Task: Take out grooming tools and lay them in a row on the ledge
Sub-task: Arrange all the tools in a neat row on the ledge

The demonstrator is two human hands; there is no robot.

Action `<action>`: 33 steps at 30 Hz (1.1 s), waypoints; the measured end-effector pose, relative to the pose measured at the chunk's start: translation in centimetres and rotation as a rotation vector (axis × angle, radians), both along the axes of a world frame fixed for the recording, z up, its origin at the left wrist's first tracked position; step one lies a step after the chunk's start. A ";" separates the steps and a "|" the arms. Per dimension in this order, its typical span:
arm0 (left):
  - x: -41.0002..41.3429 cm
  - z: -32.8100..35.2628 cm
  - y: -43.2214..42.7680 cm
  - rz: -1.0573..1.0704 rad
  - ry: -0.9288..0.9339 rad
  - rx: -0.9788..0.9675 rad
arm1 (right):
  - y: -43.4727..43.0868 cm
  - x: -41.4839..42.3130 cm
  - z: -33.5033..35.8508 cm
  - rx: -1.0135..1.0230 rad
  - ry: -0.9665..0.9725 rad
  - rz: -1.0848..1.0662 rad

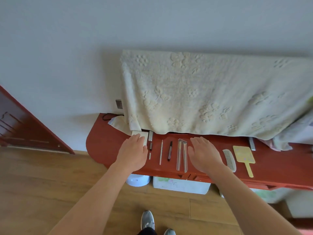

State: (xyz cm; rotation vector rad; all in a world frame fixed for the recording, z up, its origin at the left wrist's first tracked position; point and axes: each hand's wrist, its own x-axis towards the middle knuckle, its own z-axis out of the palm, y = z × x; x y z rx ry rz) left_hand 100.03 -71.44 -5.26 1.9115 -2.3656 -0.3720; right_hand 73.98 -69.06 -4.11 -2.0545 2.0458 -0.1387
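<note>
Grooming tools (179, 155) in row on glossy red ledge (105, 141): thin file (160, 152), dark tool (169, 150), two long metal pieces (185, 156), grey toothed comb (229, 160), yellow hand mirror (243, 156). Left hand (133, 151), fingers straight, partly covers flat white case (146, 135); contents hidden. Right hand (205, 153) flat, fingers straight, gripping nothing, between metal pieces and comb. Small bits beside case too small to name. Embossed cream towel (211, 94) drapes behind.

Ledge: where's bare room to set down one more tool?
The ledge is bare at its rounded left end, left of the left hand, and right of the yellow mirror. It is crowded from the white box to the two long metal tools; the right hand covers the gap before the comb.
</note>
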 end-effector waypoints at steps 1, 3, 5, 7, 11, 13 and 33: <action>-0.3 -0.4 -0.8 -0.019 0.003 0.010 | -0.3 -0.1 -0.3 0.014 0.011 -0.015; -0.9 -1.2 -2.3 -0.056 0.025 0.024 | -1.0 -0.4 -0.8 0.041 0.031 -0.040; -1.4 -2.2 -3.8 -0.092 0.052 0.042 | -1.7 -0.6 -1.4 0.062 0.043 -0.059; -2.0 -3.3 -5.2 -0.125 0.064 0.068 | -2.4 -0.8 -2.1 0.082 0.042 -0.090; -3.2 -5.0 -7.3 -0.182 0.045 0.109 | -3.6 -1.4 -4.0 0.112 0.026 -0.148; -4.0 -5.5 -7.8 -0.195 0.031 0.131 | -4.0 -1.7 -4.9 0.137 0.016 -0.163; -13.9 -13.6 -8.0 -0.012 0.240 0.240 | -6.4 -3.1 -15.2 0.224 -0.274 -0.293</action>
